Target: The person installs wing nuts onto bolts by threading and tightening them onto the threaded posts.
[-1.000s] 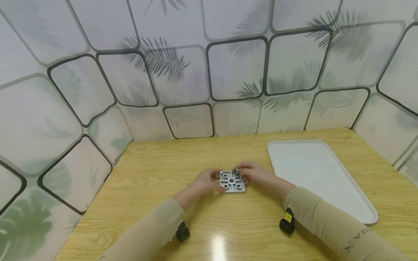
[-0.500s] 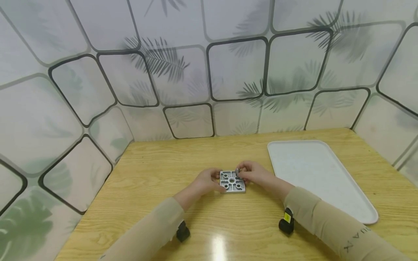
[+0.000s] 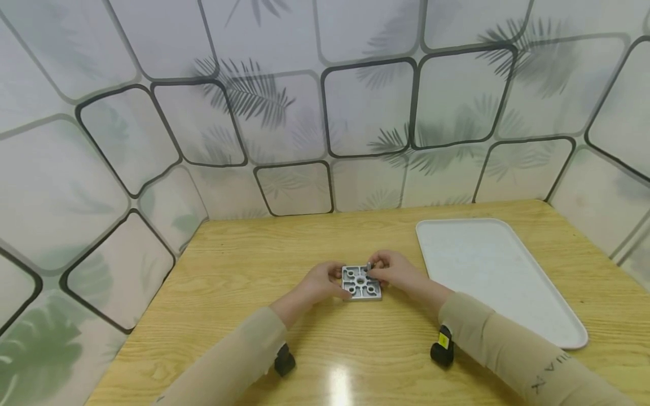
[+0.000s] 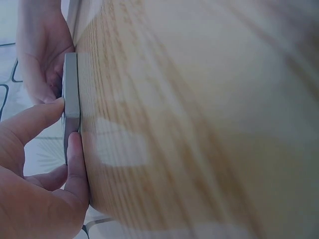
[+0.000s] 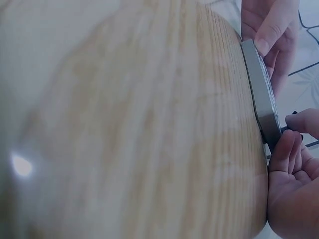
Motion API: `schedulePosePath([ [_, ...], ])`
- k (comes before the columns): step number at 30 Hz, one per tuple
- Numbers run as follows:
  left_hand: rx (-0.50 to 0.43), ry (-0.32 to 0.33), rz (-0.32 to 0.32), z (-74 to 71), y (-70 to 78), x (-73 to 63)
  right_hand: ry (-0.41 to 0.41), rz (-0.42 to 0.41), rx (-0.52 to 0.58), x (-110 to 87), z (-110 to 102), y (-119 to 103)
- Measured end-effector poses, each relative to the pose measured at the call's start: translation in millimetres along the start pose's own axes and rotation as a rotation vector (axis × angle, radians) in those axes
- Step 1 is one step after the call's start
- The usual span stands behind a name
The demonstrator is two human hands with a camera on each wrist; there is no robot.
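Observation:
A square silver metal plate with ribs and round holes lies on the wooden table. My left hand grips its left side, the thumb at the near corner and fingers behind, as the left wrist view also shows. At the far right corner my right hand pinches a small bolt-like metal piece that stands up from the plate. In the right wrist view that piece is dark and mostly covered by the fingertips, so its lower end and fit in the hole cannot be seen. The plate's edge looks thick and smooth there.
A white rectangular tray lies to the right, beside the right forearm. The wood-grain table ends at a patterned backdrop behind and at both sides. Black wrist cameras hang under both sleeves.
The right fingers have shifted slightly around the bolt-like piece and now cover more of it. The right forearm has moved a little to the left. The plate and left hand have stayed put.

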State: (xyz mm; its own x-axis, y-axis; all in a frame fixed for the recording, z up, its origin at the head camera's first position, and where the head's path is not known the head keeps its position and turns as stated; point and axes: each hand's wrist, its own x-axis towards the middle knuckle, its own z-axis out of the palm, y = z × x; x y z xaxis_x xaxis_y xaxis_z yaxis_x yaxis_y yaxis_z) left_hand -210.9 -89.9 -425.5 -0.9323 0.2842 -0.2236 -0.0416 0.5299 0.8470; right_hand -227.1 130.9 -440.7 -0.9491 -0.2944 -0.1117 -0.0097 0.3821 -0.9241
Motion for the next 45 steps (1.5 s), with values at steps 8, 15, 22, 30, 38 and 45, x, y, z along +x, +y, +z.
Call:
schedulePosePath([
  [8,-0.015,-0.004,-0.002,0.1,0.5,-1.2,0.026,-0.018,0.039,0.3,1.3,1.8],
  [15,-0.029,-0.002,-0.004,0.2,-1.1,-0.2,0.036,-0.002,0.003,1.4,0.6,0.9],
  [22,-0.016,0.012,0.004,0.9,-0.5,-0.3,-0.061,0.006,0.267,2.6,-6.3,0.7],
  [30,-0.026,0.007,0.001,0.7,1.0,-1.4,-0.143,-0.009,0.238,2.9,-11.9,5.9],
  [38,-0.017,0.01,0.002,1.4,0.7,-1.3,-0.124,0.003,0.16,3.4,-11.6,6.4],
  [45,-0.017,0.005,-0.006,1.4,0.6,-0.8,-0.091,0.001,0.056,6.0,-9.9,8.9],
])
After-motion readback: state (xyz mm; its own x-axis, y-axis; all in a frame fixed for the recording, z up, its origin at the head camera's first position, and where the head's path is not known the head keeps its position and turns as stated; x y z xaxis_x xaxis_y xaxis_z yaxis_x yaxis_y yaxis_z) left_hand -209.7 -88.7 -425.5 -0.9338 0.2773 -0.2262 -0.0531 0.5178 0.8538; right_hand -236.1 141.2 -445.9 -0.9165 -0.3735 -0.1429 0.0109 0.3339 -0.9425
